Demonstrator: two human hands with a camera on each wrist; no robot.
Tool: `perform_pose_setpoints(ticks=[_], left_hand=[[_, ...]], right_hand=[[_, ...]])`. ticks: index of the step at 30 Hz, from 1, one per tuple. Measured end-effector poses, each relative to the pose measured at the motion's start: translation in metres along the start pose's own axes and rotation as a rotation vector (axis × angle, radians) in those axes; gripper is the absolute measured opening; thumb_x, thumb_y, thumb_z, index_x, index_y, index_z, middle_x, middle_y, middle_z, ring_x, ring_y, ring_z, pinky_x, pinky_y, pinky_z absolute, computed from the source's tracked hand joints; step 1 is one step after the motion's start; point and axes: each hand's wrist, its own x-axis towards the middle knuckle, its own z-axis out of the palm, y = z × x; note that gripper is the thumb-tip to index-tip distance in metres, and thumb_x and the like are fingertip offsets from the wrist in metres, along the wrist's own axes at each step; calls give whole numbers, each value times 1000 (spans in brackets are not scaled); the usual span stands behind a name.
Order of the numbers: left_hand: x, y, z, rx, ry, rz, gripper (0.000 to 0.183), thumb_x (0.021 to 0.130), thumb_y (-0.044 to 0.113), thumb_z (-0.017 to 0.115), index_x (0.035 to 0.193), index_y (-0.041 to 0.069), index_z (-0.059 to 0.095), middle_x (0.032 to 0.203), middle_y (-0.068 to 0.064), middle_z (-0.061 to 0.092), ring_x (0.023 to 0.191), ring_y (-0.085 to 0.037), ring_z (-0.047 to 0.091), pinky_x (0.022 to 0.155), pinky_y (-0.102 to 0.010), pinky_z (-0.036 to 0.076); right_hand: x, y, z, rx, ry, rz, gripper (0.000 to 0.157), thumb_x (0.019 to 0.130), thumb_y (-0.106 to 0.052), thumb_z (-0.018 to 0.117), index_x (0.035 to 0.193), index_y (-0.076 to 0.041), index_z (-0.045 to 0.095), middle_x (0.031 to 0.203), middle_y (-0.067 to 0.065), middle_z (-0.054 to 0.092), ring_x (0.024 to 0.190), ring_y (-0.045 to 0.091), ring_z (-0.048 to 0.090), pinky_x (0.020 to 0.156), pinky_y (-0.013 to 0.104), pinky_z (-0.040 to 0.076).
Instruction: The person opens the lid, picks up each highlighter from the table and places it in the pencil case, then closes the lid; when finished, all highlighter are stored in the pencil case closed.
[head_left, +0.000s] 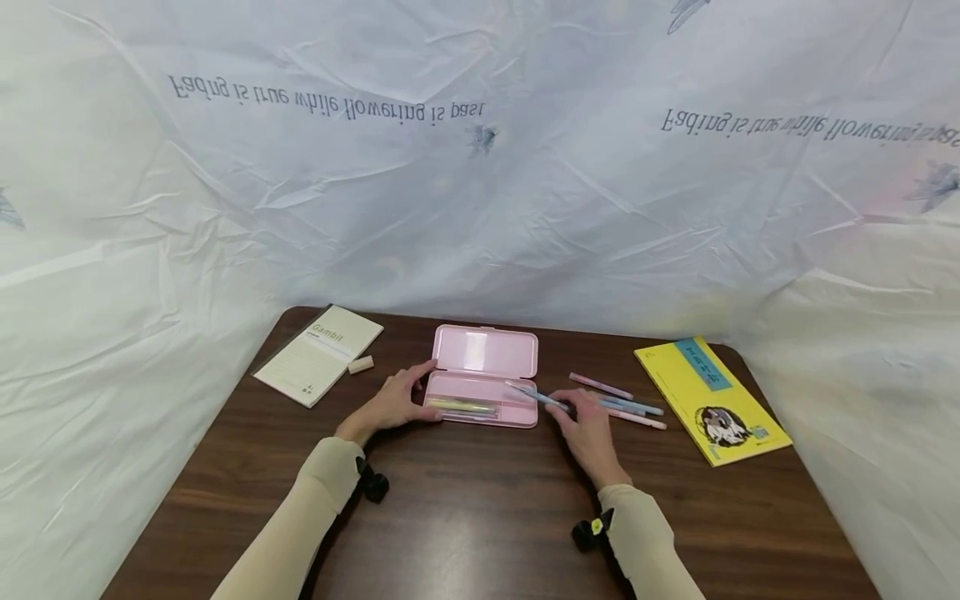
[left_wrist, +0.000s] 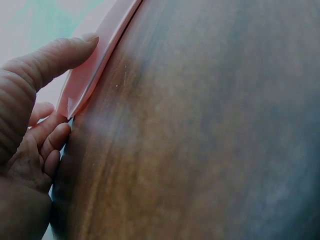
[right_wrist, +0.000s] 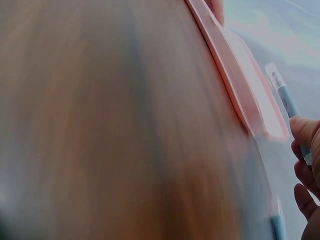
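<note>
A pink pencil case (head_left: pixel 517 414) lies with its lid (head_left: pixel 502 354) raised at the back of the dark wooden table. Several pens (head_left: pixel 465 407), some yellowish, lie in its front part. My left hand (head_left: pixel 393 404) holds the case's left end, the thumb (left_wrist: pixel 65 57) against the front wall and the other fingers around the end. My right hand (head_left: pixel 588 433) pinches a light blue pen (head_left: pixel 531 392), whose clear-capped end points left over the case's right part. In the right wrist view, that pen (right_wrist: pixel 287 102) is between thumb and fingers.
Beside my right hand lie a pink-purple pen (head_left: pixel 600 385), blue pens (head_left: pixel 641 407) and a pink pen (head_left: pixel 637 419). A yellow book (head_left: pixel 675 375) lies at far right. At left are a cream notebook (head_left: pixel 296 367) and an eraser (head_left: pixel 361 364). White curtain (head_left: pixel 480 233) hangs behind.
</note>
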Motion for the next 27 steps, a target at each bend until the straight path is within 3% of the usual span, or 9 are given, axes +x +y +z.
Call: perform_pose_setpoints(ticks=[7, 13, 18, 27], left_hand=[[4, 3, 3, 0, -7, 14, 110, 78, 51, 91, 167, 19, 35, 119, -11, 57, 112, -29, 49, 100, -51, 42], [1, 2, 2, -6, 3, -20, 109, 77, 48, 92, 166, 21, 36, 118, -11, 56, 112, -30, 48, 102, -53, 40], [0, 1, 1, -3, -4, 4, 109, 79, 48, 91, 167, 20, 34, 118, -11, 56, 111, -29, 48, 100, -52, 40], [1, 0, 1, -8, 3, 10, 108, 78, 48, 92, 166, 20, 36, 119, -11, 57, 111, -27, 49, 99, -51, 41]], right_hand=[[11, -18, 28, -15, -95, -45, 16, 86, -12, 87, 98, -11, 77, 93, 4, 71, 93, 26, 59, 84, 48, 48], [21, -34, 54, -20, -186, -201, 14, 86, -14, 87, 93, -12, 75, 94, 3, 73, 93, 26, 60, 85, 47, 47], [28, -45, 69, -51, -186, -299, 15, 84, -12, 88, 90, -11, 75, 92, 4, 74, 91, 28, 61, 93, 52, 45], [37, -53, 80, -91, -195, -253, 13, 87, -19, 86, 93, -13, 76, 89, 4, 71, 90, 27, 61, 85, 56, 45]])
